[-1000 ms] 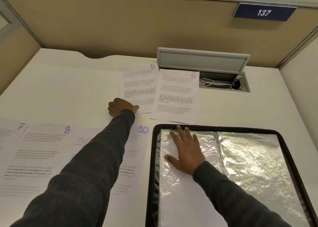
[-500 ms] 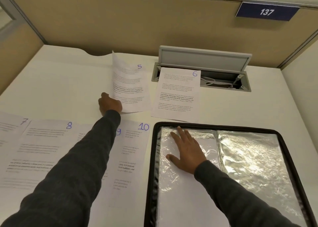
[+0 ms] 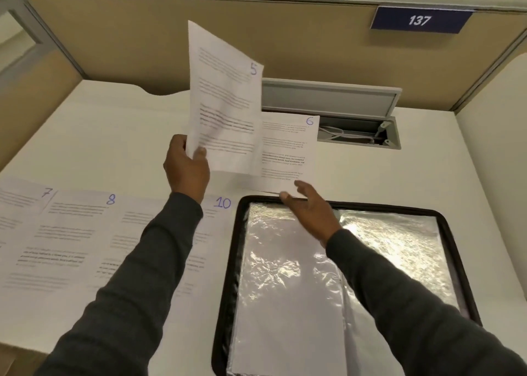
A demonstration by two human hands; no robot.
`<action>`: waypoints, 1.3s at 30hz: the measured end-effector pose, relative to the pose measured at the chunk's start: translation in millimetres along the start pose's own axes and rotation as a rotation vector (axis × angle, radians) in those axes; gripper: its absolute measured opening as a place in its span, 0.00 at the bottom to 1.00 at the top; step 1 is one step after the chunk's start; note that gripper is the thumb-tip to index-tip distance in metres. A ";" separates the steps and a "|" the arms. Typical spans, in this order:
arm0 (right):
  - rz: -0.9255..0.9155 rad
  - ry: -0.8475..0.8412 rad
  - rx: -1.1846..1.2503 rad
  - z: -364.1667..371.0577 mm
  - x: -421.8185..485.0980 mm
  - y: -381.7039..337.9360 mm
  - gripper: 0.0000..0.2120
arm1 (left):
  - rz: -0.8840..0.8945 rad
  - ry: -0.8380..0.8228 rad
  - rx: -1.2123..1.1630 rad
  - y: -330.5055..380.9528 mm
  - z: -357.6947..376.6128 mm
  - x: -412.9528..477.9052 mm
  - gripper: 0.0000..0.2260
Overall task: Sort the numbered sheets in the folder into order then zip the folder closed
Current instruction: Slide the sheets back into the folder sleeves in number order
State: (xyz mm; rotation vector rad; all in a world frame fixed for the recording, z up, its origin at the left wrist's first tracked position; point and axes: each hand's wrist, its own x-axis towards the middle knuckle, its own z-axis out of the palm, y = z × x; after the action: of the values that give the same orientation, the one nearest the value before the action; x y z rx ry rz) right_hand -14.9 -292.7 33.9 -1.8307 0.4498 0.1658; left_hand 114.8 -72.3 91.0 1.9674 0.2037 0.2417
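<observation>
My left hand (image 3: 186,166) pinches the lower left corner of sheet 5 (image 3: 225,102) and holds it upright in the air above the desk. Sheet 6 (image 3: 288,150) lies flat behind the open black zip folder (image 3: 228,290). My right hand (image 3: 309,210) reaches over the folder's far edge, fingers spread, with its fingertips at the near edge of sheet 6. The folder shows crinkled clear plastic sleeves on both halves. Sheets 7 (image 3: 20,207), 8 (image 3: 74,233) and 10 (image 3: 221,204) lie in a row on the left; my left arm hides the sheet between 8 and 10.
A white desk (image 3: 114,136) sits inside beige partition walls. An open cable hatch (image 3: 356,127) with a raised grey lid and white cables lies at the back, right of sheet 6. A blue sign reading 137 (image 3: 419,19) hangs on the partition.
My left hand has lifted sheet 5 off the desk and raised it upright. My right hand has left the folder's sleeve and moved forward to the near edge of sheet 6.
</observation>
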 end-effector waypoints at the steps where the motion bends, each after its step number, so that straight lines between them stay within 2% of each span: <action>1: 0.029 0.015 0.068 -13.2 1.3 -0.8 0.40 | -0.001 -0.034 -0.040 7.1 8.8 -14.2 0.03; 4: 0.086 0.019 0.281 -56.6 5.5 4.1 0.42 | -0.025 -0.167 -0.190 27.1 41.4 -58.0 0.04; 8: 0.050 0.128 0.497 -118.4 1.4 13.3 0.34 | -0.114 -0.343 -0.337 40.9 89.5 -106.8 0.07; 10: 0.011 0.187 0.582 -148.4 -3.2 23.6 0.26 | -0.168 -0.452 -0.402 45.9 112.1 -131.2 0.09; 13: 0.036 0.231 0.589 -190.5 -9.9 41.3 0.19 | -0.226 -0.574 -0.425 49.5 143.4 -161.4 0.09; 16: 0.036 0.222 0.630 -234.3 -14.5 56.7 0.19 | -0.235 -0.675 -0.366 49.4 173.3 -183.8 0.09; 18: 0.062 0.187 0.603 -261.9 -17.9 65.6 0.19 | -0.196 -0.739 -0.296 44.8 193.3 -193.6 0.10; 20: 0.104 0.185 0.452 -284.0 -20.3 73.0 0.19 | -0.154 -0.791 -0.241 39.1 212.2 -200.4 0.10; 22: 0.136 0.237 0.257 -300.0 -20.1 79.6 0.19 | -0.111 -0.808 -0.164 31.9 229.2 -204.8 0.09; 24: 0.131 0.329 0.175 -313.1 -18.2 81.8 0.18 | -0.024 -0.822 -0.004 24.4 243.9 -209.5 0.14; 27: 0.066 0.478 0.165 -329.4 -16.6 73.7 0.15 | 0.342 -0.849 0.521 10.2 265.6 -209.9 0.25; 29: 0.004 0.543 0.186 -337.3 -15.9 67.3 0.16 | 0.584 -0.850 0.822 5.8 275.5 -211.2 0.23; 31: -0.046 0.576 0.244 -341.1 -15.7 62.4 0.17 | 0.675 -0.847 0.862 8.7 279.9 -212.2 0.18; 33: -0.076 0.593 0.334 -342.4 -14.4 58.0 0.16 | 0.704 -0.840 0.795 11.3 282.0 -212.1 0.11; 36: -0.105 0.587 0.464 -341.7 -11.8 52.5 0.14 | 0.702 -0.847 0.728 15.1 281.3 -211.8 0.04; 39: -0.115 0.559 0.557 -337.3 -8.2 48.9 0.17 | 0.644 -0.866 0.658 17.1 277.9 -213.5 0.02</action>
State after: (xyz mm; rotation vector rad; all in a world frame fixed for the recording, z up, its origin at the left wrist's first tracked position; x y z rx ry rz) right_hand -79.7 -621.6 96.3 -1.3236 0.6950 -0.5186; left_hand -17.8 -378.6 -17.5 2.5410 -1.0377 -0.3264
